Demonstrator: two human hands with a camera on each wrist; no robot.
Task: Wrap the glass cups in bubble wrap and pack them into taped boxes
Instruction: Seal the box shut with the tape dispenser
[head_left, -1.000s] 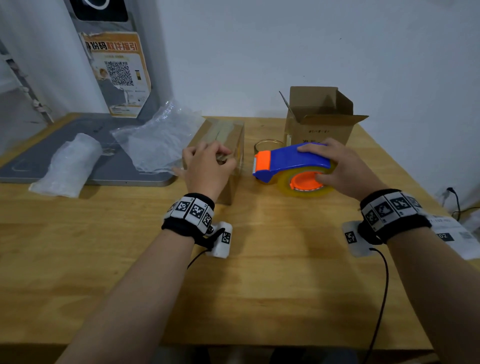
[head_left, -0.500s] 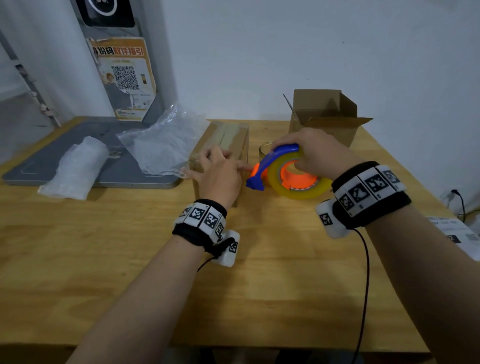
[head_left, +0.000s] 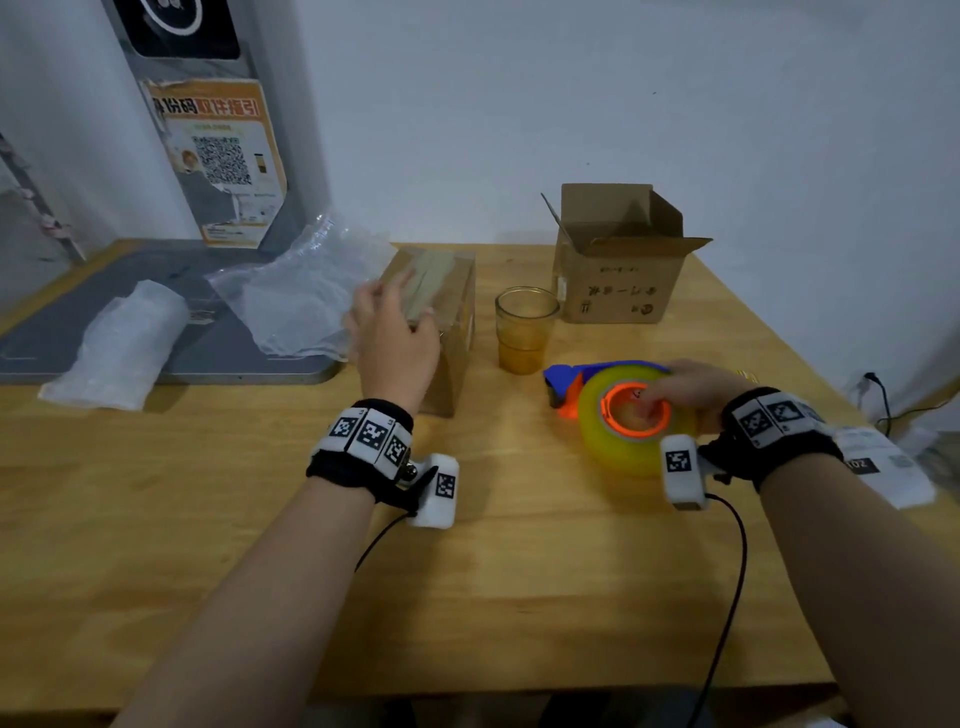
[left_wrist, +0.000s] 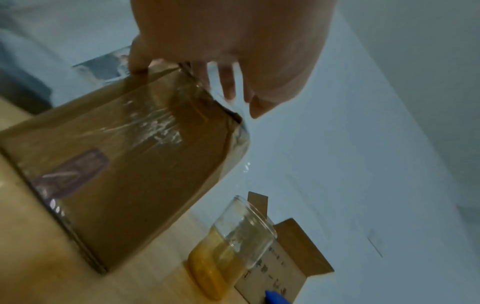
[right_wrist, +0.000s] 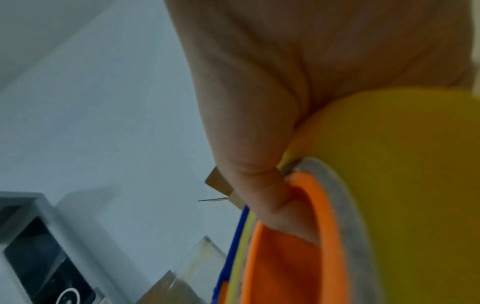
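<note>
A closed cardboard box (head_left: 452, 312) sealed with clear tape (left_wrist: 155, 125) stands mid-table. My left hand (head_left: 389, 332) hovers over its near top edge, fingers straight and spread; in the left wrist view the fingertips (left_wrist: 228, 90) are at the box's top corner (left_wrist: 233, 117). A glass cup (head_left: 524, 332) with an amber bottom stands bare to the right of the box. My right hand (head_left: 685, 389) grips the blue and orange tape dispenser (head_left: 623, 415) with its yellowish roll, a finger curled inside the orange core (right_wrist: 293, 236). An open cardboard box (head_left: 618, 270) stands behind the cup.
A loose bubble wrap sheet (head_left: 296, 296) lies left of the taped box, partly on a grey mat (head_left: 156, 353). A wrapped bundle (head_left: 124, 348) lies further left. A paper slip (head_left: 883, 467) sits at the table's right edge. Cables hang from both wrists.
My right hand pulled the tape dispenser away from the taped box and set it down to the right, uncovering the glass cup. My left hand lifted and spread its fingers above the box.
</note>
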